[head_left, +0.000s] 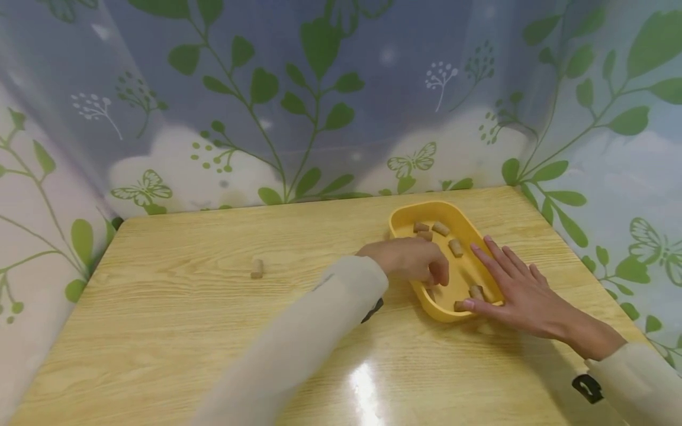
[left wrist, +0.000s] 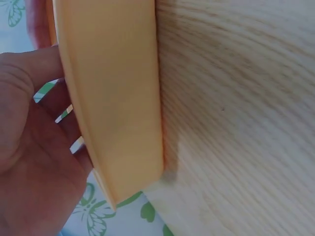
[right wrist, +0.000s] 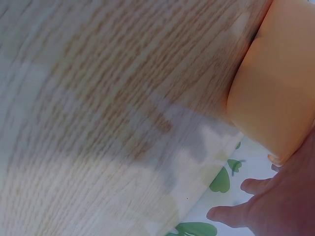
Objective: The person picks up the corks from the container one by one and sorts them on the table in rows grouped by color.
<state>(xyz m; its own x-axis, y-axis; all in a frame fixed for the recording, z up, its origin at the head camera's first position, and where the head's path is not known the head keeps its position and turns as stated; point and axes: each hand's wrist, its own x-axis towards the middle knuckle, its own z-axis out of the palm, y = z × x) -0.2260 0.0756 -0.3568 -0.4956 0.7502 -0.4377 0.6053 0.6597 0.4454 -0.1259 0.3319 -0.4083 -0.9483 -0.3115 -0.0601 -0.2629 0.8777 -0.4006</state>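
A yellow tray point(head_left: 433, 207) stands on the table's right side with several small brown cork-like cylinders point(head_left: 455, 248) lying inside. My left hand point(head_left: 407, 260) reaches over its left rim, fingers bent down into it. The left wrist view shows that hand point(left wrist: 39, 132) behind the tray wall point(left wrist: 110, 98), which hides the fingertips, so whether they pinch a piece cannot be told. Spread fingers of my right hand point(head_left: 519, 290) rest along the right rim, the thumb at the near right corner. In the right wrist view, the right hand point(right wrist: 280, 201) is beside the tray's outer wall point(right wrist: 275, 78).
One more brown cylinder point(head_left: 257, 269) lies alone on the wooden table point(head_left: 176, 331), left of the tray. A leaf-patterned curtain point(head_left: 319, 148) hangs behind the table's back edge and along both sides.
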